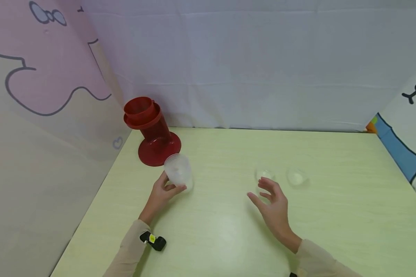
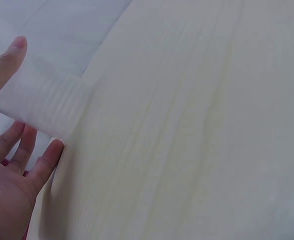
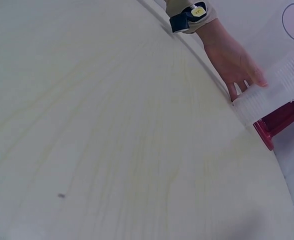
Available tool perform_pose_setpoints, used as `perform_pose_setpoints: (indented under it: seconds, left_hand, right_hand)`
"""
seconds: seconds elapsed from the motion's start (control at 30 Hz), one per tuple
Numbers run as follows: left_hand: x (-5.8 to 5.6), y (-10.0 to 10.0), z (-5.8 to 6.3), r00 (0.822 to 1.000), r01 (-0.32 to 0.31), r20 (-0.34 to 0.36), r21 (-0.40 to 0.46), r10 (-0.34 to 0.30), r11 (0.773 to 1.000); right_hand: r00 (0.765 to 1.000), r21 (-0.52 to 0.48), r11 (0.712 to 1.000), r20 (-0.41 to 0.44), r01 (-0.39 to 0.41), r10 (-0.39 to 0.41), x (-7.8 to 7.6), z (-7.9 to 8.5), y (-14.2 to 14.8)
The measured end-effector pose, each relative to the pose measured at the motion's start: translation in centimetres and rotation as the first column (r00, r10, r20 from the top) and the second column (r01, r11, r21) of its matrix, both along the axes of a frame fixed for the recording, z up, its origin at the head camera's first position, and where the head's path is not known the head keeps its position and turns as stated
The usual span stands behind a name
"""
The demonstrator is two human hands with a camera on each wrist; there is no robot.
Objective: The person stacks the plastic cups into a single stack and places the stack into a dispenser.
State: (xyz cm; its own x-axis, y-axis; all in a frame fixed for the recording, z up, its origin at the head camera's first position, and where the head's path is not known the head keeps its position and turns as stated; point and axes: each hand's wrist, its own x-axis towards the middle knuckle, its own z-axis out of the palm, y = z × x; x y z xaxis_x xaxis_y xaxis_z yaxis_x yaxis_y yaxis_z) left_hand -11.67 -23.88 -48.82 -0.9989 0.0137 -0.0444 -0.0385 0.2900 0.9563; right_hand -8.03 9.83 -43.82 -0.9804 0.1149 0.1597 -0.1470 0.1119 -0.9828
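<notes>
A stack of clear plastic cups (image 1: pixel 178 169) stands at the left of the table, its ribbed, nested rims showing in the left wrist view. My left hand (image 1: pixel 163 194) grips it low down, thumb on one side and fingers on the other. Further right, two clear cups sit on the table: one cup (image 1: pixel 297 177) is in full sight, while the other cup (image 1: pixel 263 172) is partly covered by my right fingertips. With nothing in it, my right hand (image 1: pixel 274 207) hovers in front of them, thumb spread away from bent fingers.
Just behind the cup stack, at the back left, is a red tubular stand (image 1: pixel 156 134) with a round base and an open top. A pale wood-grain table (image 1: pixel 222 231) reaches back to a white cloth wall (image 1: pixel 242 69); a printed sheet (image 1: pixel 45 154) borders the left side.
</notes>
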Motion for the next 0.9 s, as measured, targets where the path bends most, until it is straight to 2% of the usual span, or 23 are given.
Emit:
perform_pose_setpoints:
  seconds: [0.27,0.37,0.47,0.73,0.9]
  left_hand:
    - [0.0,0.0,0.0,1.000,-0.008,0.008,-0.008,0.008,1.000]
    - [0.1,0.1,0.1,1.000,-0.008,0.006,-0.006,0.008,1.000]
    - [0.1,0.1,0.1,1.000,-0.003,-0.006,0.002,0.003,1.000]
    - [0.0,0.0,0.0,1.000,0.011,-0.013,0.004,-0.011,1.000]
    - [0.1,0.1,0.6,1.000,0.012,0.011,0.009,-0.013,1.000]
  right_hand:
    - [0.998,-0.012,0.998,-0.026,0.057,-0.057,-0.9,-3.1,1.3]
    - [0.997,0.002,0.997,-0.016,0.079,-0.079,-1.1,-3.4,1.7]
    - [0.994,0.027,0.994,-0.002,0.106,-0.106,-1.1,-2.9,1.9]
    - [0.988,0.073,0.985,0.017,0.154,-0.156,-1.0,-0.2,1.8]
    - [0.985,0.092,0.982,0.041,0.162,-0.166,-1.7,-0.2,2.0]
